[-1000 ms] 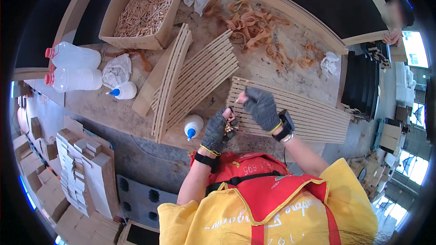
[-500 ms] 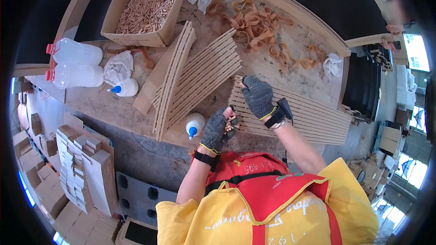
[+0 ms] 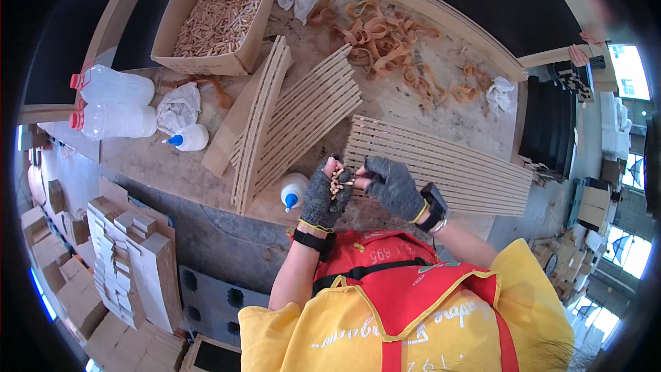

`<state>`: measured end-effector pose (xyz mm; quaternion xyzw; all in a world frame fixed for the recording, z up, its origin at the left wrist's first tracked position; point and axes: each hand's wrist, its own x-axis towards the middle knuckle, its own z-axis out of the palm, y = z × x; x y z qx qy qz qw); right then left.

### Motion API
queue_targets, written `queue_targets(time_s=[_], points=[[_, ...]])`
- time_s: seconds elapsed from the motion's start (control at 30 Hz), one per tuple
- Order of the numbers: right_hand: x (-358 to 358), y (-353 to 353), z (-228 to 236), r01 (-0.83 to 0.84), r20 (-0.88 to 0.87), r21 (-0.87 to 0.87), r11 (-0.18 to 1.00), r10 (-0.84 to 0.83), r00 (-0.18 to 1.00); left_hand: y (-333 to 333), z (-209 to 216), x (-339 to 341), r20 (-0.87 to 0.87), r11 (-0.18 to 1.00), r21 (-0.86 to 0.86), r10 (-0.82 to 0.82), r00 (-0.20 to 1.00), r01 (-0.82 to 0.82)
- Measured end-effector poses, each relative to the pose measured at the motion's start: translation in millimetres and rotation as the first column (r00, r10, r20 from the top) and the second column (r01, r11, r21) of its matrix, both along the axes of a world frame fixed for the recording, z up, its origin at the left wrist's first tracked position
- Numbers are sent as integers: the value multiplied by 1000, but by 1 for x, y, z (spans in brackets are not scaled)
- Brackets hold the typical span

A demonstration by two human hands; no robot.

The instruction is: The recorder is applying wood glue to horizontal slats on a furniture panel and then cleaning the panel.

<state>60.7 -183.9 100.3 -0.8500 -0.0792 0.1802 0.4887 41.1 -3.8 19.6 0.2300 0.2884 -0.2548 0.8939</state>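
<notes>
Several short wooden dowels (image 3: 337, 184) lie in my left hand (image 3: 322, 194), which is cupped around them in a dark grey half-finger glove. Close beside it, my right hand (image 3: 394, 186), gloved the same way, reaches in from the right; its thumb and fingertips are pinched on a dowel at the edge of the handful. Under and beyond my right hand lies a row of narrow wooden slats (image 3: 441, 165), side by side on the worktable (image 3: 406, 107). A white glue bottle (image 3: 295, 187) with a blue cap stands just left of my left hand.
A second stack of slats (image 3: 303, 114) lies slantwise to the left. Behind it is a cardboard box (image 3: 206, 63) full of dowels. Tan straps (image 3: 385, 45) are heaped at the back. Two clear jugs (image 3: 117, 120) stand far left. Another person's hand (image 3: 580, 55) shows at the far right.
My right hand has come back from the slats' left ends to the dowels in my left hand. My left hand has turned a little, showing more of the dowels.
</notes>
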Motion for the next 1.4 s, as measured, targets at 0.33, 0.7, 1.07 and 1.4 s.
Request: queue_targets(time_s=[0.33,0.7,1.07,1.4], points=[[-13,1,-21,-143,418,-45,989,149,896,-10,6,-2,-45,983,-183,-27,999,18],[32,-26,-30,225,446,-146,963,-139,884,-12,-4,2,40,991,-125,-40,998,44],[58,-31,-50,102,466,-572,814,220,857,-7,6,4,45,990,-96,-103,994,107],[66,-27,-56,142,587,-383,913,122,800,-6,10,3,76,991,-64,-108,991,113]])
